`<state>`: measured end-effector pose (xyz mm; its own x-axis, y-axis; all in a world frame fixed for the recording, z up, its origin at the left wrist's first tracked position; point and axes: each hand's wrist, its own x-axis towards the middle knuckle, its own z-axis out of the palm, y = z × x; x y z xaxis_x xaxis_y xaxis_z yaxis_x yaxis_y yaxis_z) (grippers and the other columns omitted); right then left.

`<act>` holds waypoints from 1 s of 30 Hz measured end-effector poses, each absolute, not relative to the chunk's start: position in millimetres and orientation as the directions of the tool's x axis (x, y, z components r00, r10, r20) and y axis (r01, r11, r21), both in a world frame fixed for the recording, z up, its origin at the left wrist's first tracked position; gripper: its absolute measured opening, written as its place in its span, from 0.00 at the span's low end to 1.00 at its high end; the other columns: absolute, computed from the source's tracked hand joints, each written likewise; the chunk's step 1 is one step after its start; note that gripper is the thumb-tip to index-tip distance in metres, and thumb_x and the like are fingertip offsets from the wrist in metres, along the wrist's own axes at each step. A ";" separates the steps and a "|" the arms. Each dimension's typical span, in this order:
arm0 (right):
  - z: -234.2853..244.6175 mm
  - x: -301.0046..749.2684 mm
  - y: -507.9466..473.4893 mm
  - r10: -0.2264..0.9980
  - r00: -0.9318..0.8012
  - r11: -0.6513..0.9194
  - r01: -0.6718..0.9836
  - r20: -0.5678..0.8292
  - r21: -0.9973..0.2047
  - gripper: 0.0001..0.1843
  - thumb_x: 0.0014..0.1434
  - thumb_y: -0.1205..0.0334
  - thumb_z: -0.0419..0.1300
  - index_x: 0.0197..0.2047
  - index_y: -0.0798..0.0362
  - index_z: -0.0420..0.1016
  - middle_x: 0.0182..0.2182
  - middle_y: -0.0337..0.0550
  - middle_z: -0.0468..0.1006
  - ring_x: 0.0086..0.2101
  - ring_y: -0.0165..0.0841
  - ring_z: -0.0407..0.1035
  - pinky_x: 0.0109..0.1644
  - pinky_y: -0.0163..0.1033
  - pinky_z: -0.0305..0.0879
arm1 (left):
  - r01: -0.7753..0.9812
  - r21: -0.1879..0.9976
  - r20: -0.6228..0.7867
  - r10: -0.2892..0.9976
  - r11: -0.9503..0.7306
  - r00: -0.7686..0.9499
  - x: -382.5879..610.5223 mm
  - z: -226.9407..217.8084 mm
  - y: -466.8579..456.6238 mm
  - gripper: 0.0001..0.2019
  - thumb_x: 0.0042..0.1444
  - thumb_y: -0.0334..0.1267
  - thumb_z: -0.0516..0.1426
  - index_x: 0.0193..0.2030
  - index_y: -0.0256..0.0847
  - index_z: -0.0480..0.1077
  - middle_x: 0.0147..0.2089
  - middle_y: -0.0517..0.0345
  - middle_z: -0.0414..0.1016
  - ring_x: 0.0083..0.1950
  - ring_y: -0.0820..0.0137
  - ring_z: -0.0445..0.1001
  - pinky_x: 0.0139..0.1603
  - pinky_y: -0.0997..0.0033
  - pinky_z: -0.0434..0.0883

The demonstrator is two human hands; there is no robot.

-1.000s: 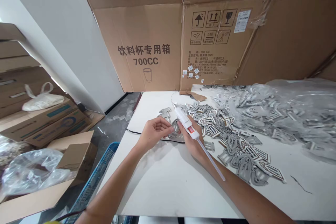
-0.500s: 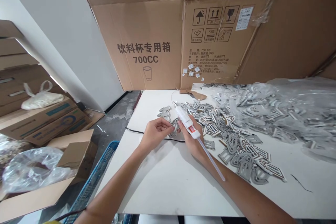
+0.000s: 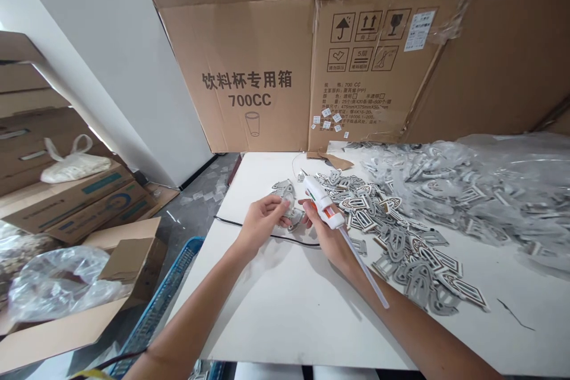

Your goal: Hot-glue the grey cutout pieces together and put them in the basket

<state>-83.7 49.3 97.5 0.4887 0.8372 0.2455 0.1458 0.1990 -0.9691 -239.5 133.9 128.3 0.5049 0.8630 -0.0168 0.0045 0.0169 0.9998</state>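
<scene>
One left hand (image 3: 260, 225), one right hand (image 3: 328, 242), one hot glue gun (image 3: 321, 208), one glue stick (image 3: 365, 271).

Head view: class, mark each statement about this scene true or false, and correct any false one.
1. The right hand holds a white glue gun. True.
2. The left hand is empty. False: it holds a grey cut-out.
3. A glue stick juts from the gun's rear. True.
4. The carton behind the table reads 500CC. False: it reads 700CC.
5. The grey pieces lie in one neat stack. False: they lie scattered on the white table.
</scene>
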 end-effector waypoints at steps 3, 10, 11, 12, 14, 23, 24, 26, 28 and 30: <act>93.3 -86.2 50.2 0.846 0.442 0.226 0.206 0.297 -0.952 0.23 0.67 0.38 0.62 0.35 0.51 0.76 0.24 0.36 0.70 0.27 0.33 0.64 0.32 0.39 0.60 | -0.099 0.995 0.056 0.937 -0.023 0.345 -242.0 131.0 139.4 0.23 0.52 0.56 0.72 0.38 0.38 0.75 0.30 0.60 0.76 0.30 0.73 0.76 0.33 0.73 0.73; 97.7 -89.4 48.0 0.856 0.277 0.326 0.365 0.436 -0.872 0.23 0.71 0.46 0.61 0.29 0.50 0.65 0.27 0.34 0.64 0.28 0.30 0.60 0.34 0.38 0.55 | -0.142 0.982 0.157 0.950 -0.122 0.269 -242.6 129.5 140.2 0.21 0.53 0.54 0.72 0.38 0.38 0.75 0.31 0.59 0.76 0.28 0.73 0.74 0.30 0.73 0.72; 98.1 -89.2 47.7 0.859 0.254 0.339 0.372 0.445 -0.864 0.22 0.71 0.47 0.60 0.29 0.50 0.66 0.27 0.35 0.65 0.28 0.30 0.61 0.34 0.38 0.55 | -0.142 0.980 0.173 0.947 -0.138 0.270 -242.3 128.9 139.8 0.21 0.53 0.54 0.72 0.38 0.38 0.75 0.31 0.59 0.77 0.28 0.73 0.74 0.30 0.73 0.71; 98.2 -89.0 47.4 0.859 0.236 0.350 0.376 0.454 -0.858 0.22 0.71 0.47 0.60 0.30 0.50 0.67 0.27 0.35 0.67 0.28 0.30 0.61 0.34 0.38 0.55 | -0.141 0.978 0.187 0.944 -0.154 0.271 -242.1 128.3 139.4 0.20 0.54 0.53 0.72 0.38 0.38 0.75 0.32 0.59 0.77 0.28 0.73 0.74 0.29 0.73 0.71; 97.4 -88.7 47.1 0.859 0.214 0.365 0.382 0.465 -0.849 0.21 0.72 0.47 0.61 0.31 0.51 0.69 0.28 0.36 0.69 0.28 0.30 0.62 0.34 0.38 0.56 | -0.136 0.975 0.207 0.938 -0.175 0.277 -241.8 127.6 138.8 0.20 0.55 0.53 0.72 0.39 0.38 0.76 0.32 0.58 0.77 0.28 0.74 0.74 0.29 0.74 0.71; 95.0 -88.6 47.4 0.863 0.213 0.329 0.451 0.458 -0.830 0.20 0.72 0.47 0.59 0.31 0.51 0.71 0.30 0.37 0.70 0.29 0.31 0.65 0.35 0.37 0.58 | -0.099 0.979 0.199 0.936 -0.178 0.289 -241.1 130.1 134.6 0.20 0.55 0.55 0.70 0.38 0.38 0.76 0.29 0.60 0.76 0.26 0.74 0.73 0.28 0.73 0.71; 95.5 -88.7 47.2 0.862 0.217 0.326 0.454 0.457 -0.829 0.21 0.72 0.47 0.59 0.31 0.51 0.71 0.29 0.37 0.70 0.29 0.31 0.65 0.35 0.37 0.58 | -0.097 0.979 0.202 0.936 -0.181 0.289 -241.1 130.3 134.1 0.21 0.56 0.55 0.70 0.38 0.38 0.76 0.29 0.60 0.75 0.26 0.74 0.73 0.28 0.73 0.71; 96.9 -89.0 46.6 0.865 0.219 0.320 0.454 0.452 -0.832 0.21 0.72 0.47 0.59 0.31 0.51 0.72 0.29 0.37 0.71 0.29 0.31 0.66 0.36 0.37 0.58 | -0.087 0.978 0.206 0.935 -0.189 0.288 -241.1 130.7 133.0 0.21 0.56 0.56 0.70 0.38 0.39 0.75 0.28 0.61 0.75 0.25 0.74 0.72 0.26 0.74 0.70; 98.3 -89.5 45.9 0.870 0.223 0.312 0.441 0.439 -0.841 0.21 0.72 0.47 0.58 0.32 0.51 0.74 0.29 0.37 0.72 0.29 0.32 0.67 0.36 0.38 0.59 | -0.068 0.978 0.206 0.937 -0.195 0.283 -241.1 131.1 132.1 0.21 0.56 0.56 0.69 0.37 0.39 0.75 0.27 0.61 0.74 0.24 0.74 0.72 0.26 0.74 0.70; 99.4 -90.1 45.2 0.875 0.231 0.304 0.424 0.426 -0.853 0.22 0.72 0.46 0.58 0.31 0.51 0.75 0.29 0.38 0.73 0.29 0.31 0.67 0.36 0.38 0.59 | -0.055 0.978 0.207 0.937 -0.200 0.283 -240.9 131.2 131.5 0.21 0.57 0.56 0.69 0.37 0.39 0.75 0.26 0.61 0.74 0.24 0.74 0.72 0.25 0.74 0.70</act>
<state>-90.1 45.2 99.4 0.2309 0.8747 0.4260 0.4235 0.3038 -0.8534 -240.9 131.5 131.2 0.2827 0.9366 0.2069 -0.0551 -0.1995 0.9783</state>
